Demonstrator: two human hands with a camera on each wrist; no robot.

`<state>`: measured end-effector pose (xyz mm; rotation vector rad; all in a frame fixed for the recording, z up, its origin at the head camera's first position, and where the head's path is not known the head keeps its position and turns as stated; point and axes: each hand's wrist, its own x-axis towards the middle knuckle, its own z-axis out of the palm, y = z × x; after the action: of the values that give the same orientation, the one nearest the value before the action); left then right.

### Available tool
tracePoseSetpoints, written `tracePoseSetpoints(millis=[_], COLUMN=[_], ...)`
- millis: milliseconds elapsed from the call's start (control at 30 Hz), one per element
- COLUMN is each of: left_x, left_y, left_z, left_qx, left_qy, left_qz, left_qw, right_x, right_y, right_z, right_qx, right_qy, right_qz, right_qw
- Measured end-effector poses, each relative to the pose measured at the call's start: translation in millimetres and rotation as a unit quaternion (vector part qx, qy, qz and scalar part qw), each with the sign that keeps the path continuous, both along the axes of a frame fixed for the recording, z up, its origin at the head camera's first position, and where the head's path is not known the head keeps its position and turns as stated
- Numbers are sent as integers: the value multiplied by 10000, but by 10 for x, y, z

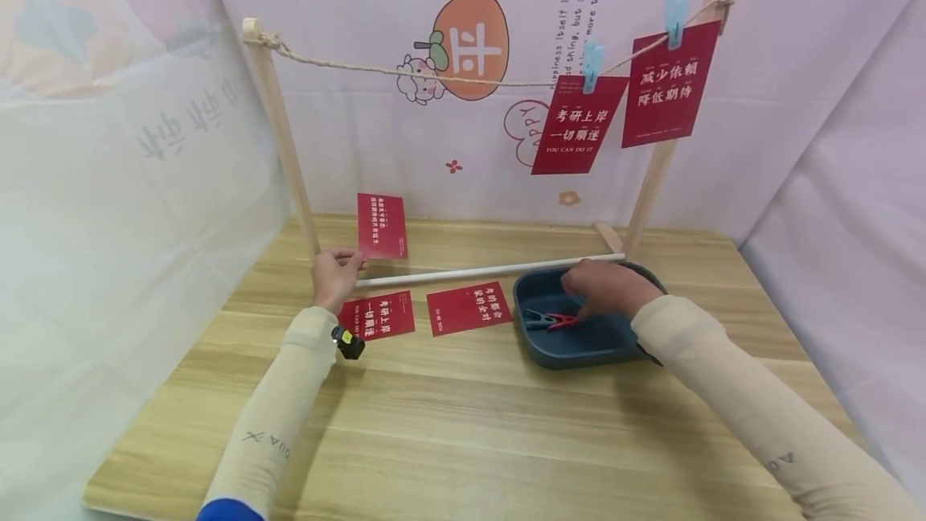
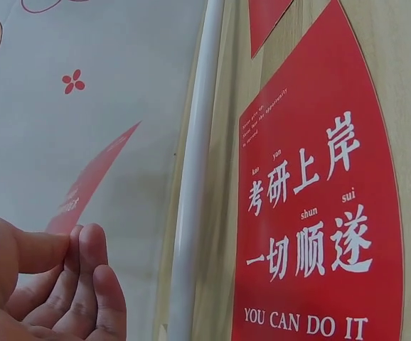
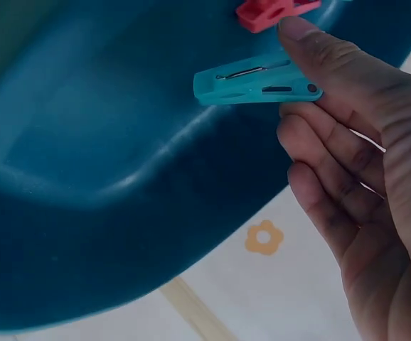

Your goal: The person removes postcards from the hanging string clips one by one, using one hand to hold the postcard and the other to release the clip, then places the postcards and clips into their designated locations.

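Note:
My left hand (image 1: 336, 276) pinches a red card (image 1: 382, 226) by its lower edge, close to the left post. In the left wrist view the thumb and fingers close on that card's corner. Inside the dark blue basin (image 1: 579, 358), my right hand (image 1: 615, 289) pinches a light blue clothespin (image 3: 252, 82) between thumb and fingers. A red clothespin (image 3: 273, 13) lies close by in the basin, and a dark green clothespin (image 1: 537, 319) is beside it in the head view.
A twine line (image 1: 347, 67) runs between two wooden posts. Two red cards (image 1: 581, 125) hang at its right from blue clothespins (image 1: 593, 67). Another two cards (image 1: 470, 309) lie on the wooden table (image 1: 463, 432). A white rod (image 1: 492, 270) crosses low behind them.

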<state>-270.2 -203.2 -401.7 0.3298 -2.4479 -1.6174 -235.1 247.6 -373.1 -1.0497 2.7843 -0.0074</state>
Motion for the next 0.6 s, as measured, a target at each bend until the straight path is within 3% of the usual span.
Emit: tracePoseSetpoints(millis=[367,600], left_x=[-45,-72], left_y=[-25,-33], left_z=[-45,-94], left_qx=[84,128], left_qy=[-350,-391], left_qz=[35,22], left_qw=[9993,9992], right_x=[15,-13], right_y=[-74,-112], right_z=[-91,-167], right_qx=[211,351], right_qy=[65,139], right_qz=[-124,-86], right_qw=[9997,9992])
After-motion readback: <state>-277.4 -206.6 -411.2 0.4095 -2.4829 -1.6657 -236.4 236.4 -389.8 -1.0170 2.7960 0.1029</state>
